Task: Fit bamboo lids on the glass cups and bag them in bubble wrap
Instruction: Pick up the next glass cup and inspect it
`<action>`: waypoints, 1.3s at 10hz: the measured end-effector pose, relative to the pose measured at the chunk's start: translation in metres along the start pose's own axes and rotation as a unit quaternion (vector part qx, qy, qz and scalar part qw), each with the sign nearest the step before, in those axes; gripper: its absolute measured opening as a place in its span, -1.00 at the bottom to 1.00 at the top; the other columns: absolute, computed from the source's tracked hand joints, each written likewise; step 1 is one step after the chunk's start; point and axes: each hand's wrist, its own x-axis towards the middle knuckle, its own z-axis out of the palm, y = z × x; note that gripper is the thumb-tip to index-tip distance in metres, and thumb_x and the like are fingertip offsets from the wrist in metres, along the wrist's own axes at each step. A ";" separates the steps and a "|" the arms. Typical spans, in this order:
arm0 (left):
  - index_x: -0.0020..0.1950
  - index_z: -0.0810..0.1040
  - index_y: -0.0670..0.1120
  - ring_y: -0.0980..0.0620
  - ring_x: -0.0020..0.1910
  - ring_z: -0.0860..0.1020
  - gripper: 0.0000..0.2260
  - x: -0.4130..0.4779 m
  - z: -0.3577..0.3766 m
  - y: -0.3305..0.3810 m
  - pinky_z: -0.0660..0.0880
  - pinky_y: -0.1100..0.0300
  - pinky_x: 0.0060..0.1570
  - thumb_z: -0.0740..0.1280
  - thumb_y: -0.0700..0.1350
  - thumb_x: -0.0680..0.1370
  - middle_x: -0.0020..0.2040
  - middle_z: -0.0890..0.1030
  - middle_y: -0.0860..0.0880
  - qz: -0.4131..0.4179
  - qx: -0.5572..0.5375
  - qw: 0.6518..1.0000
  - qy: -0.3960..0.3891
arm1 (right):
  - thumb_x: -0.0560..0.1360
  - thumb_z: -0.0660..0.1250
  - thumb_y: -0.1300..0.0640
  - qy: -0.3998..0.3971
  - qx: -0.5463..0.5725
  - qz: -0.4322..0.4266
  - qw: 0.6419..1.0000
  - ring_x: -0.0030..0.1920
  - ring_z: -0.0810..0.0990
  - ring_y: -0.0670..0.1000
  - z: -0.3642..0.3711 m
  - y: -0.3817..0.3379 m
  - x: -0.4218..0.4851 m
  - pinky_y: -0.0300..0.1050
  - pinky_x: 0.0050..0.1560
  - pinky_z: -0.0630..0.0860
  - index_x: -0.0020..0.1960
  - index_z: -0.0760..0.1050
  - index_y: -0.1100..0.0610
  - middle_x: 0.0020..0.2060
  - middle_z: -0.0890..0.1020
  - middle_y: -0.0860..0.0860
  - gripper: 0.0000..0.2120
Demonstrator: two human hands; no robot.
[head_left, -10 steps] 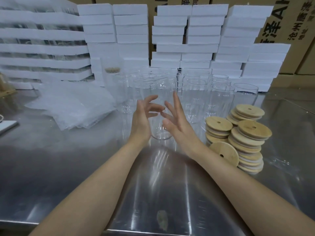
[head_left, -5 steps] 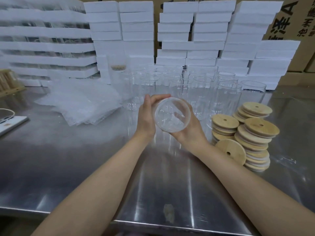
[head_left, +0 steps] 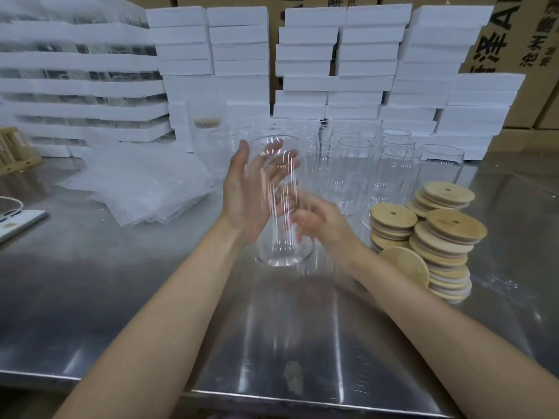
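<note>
A clear glass cup (head_left: 281,249) stands upright between my hands, its base at or just above the steel table (head_left: 121,282); motion blur hides which. My left hand (head_left: 245,195) wraps its left side, fingers spread behind the glass. My right hand (head_left: 323,222) curls against its lower right side. Stacks of round bamboo lids (head_left: 450,225) sit to the right of my right hand. Bubble wrap bags (head_left: 142,182) lie in a pile at the left. Several empty glass cups (head_left: 396,170) stand behind.
One lidded cup in bubble wrap (head_left: 207,131) stands at the back left of the cups. White foam blocks (head_left: 338,55) are stacked along the back, with cardboard boxes (head_left: 514,31) behind. A wooden rack (head_left: 15,149) and a white flat item (head_left: 18,222) sit far left.
My hands closed on a cup, tipped its base toward me, then turned it upright and lowered it toward the table in front of the other cups.
</note>
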 end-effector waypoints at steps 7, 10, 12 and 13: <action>-0.31 0.72 -0.11 -0.08 -0.25 0.70 -0.50 0.006 -0.023 -0.045 0.60 0.15 -0.36 0.16 0.16 0.56 -0.19 0.71 -0.16 -0.175 0.003 0.967 0.183 | 0.34 0.44 -0.17 -0.114 0.645 0.308 0.691 -0.08 0.66 0.35 0.005 -0.013 0.002 -0.23 -0.41 0.61 0.20 0.44 0.46 0.16 0.43 0.42 -0.25; 0.17 0.58 -0.18 -0.05 0.01 0.63 -0.46 0.005 -0.001 -0.012 0.56 0.08 0.02 0.18 0.25 0.52 0.01 0.66 -0.11 -0.059 -0.026 0.995 0.074 | 0.22 0.52 -0.28 -0.136 0.412 0.230 0.871 0.08 0.49 0.19 0.002 -0.018 0.000 -0.06 -0.05 0.57 0.40 0.39 0.06 0.12 0.50 0.18 -0.15; 0.16 0.50 0.03 0.25 0.03 0.62 -0.70 0.010 -0.005 -0.012 0.53 0.32 -0.07 0.17 0.18 0.60 0.04 0.64 0.15 0.015 0.110 0.990 0.088 | 0.28 0.54 -0.09 -0.029 0.219 0.123 0.967 0.14 0.60 0.18 0.003 -0.014 0.003 0.09 0.07 0.61 0.45 0.21 -0.27 0.12 0.59 0.06 -0.16; 0.03 0.54 0.02 0.19 -0.06 0.59 -0.95 0.012 -0.017 -0.014 0.49 0.26 -0.04 0.33 -0.05 0.58 -0.06 0.60 0.11 0.041 0.150 0.983 0.096 | 0.34 0.52 -0.08 0.111 0.050 0.048 0.991 0.02 0.64 0.06 0.004 -0.006 0.003 -0.05 0.06 0.59 0.53 -0.10 -0.27 0.11 0.47 0.03 0.01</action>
